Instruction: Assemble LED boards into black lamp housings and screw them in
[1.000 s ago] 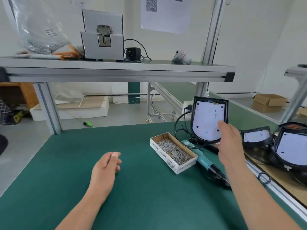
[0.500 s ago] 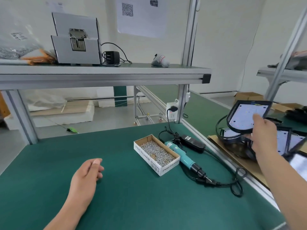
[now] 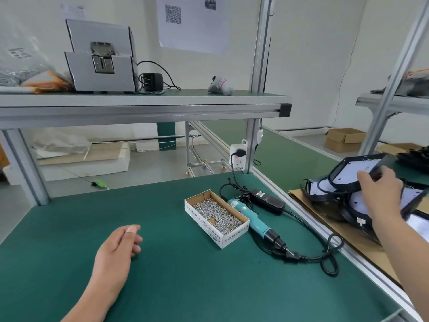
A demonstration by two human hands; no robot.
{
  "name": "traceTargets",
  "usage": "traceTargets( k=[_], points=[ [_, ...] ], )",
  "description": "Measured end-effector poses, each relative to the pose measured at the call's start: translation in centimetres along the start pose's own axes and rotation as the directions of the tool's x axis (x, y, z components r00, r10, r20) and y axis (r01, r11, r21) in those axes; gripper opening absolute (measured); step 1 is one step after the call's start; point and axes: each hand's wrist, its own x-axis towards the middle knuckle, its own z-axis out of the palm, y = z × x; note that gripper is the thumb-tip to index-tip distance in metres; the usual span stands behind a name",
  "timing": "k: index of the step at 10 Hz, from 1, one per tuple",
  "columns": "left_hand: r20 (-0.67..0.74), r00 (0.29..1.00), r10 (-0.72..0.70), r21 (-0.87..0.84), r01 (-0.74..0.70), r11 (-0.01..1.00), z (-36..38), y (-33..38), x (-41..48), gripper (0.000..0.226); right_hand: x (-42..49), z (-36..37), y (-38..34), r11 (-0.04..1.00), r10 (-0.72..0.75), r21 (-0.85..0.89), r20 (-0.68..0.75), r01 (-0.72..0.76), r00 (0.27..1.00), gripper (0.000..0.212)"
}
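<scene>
Lamp housing [image 3: 350, 175] is hanging at the right edge of the frame over a pile of others [image 3: 325, 196]. The right hand [image 3: 380, 196] is closing its grip round the black rim. It is probably stiff and light, and the LED board [image 3: 346, 169] inside fragile. The left hand [image 3: 116, 249] is lying empty and loosely curled.

White wall [image 3: 301, 54] carries a printed sheet [image 3: 192, 22]. A green worktop [image 3: 185, 287] sits under an aluminium-framed shelf [image 3: 139, 108] on upright posts [image 3: 257, 54]. Beyond its far edge lie grey floor [image 3: 151, 168] and 1 cardboard box [image 3: 343, 139].

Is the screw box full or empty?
Partly full: silver screws cover most of the screw box floor, bare cardboard showing in spots.
</scene>
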Motion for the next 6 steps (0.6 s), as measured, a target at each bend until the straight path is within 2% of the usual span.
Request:
traceTargets(
  k=[1, 2, 4, 6],
  points=[
    [-0.001, 1.000, 0.006, -0.007, -0.006, 1.000, 0.1, 0.0, 0.1, 0.031, 0.7, 0.4, 0.9, 0.986, -0.048, -0.162, 0.006, 0.048, 0.999, 0.032],
    [-0.001, 1.000, 0.019, -0.012, -0.019, 1.000, 0.0, -0.1, 0.1, 0.032, 0.6, 0.6, 1.3, 0.967, -0.104, -0.233, -0.001, 0.101, 0.995, 0.046],
    [0.007, 0.999, 0.033, -0.020, -0.033, 0.999, 0.0, -0.1, 0.0, 0.034, -0.4, 1.3, 1.0, 0.932, -0.251, -0.256, 0.049, 0.255, 0.967, 0.040],
    [-0.007, 0.999, 0.036, -0.032, -0.037, 0.999, 0.0, 0.2, -0.2, 0.033, -1.1, 2.4, 0.6, 0.909, -0.349, -0.210, 0.097, 0.362, 0.932, 0.044]
  ],
)
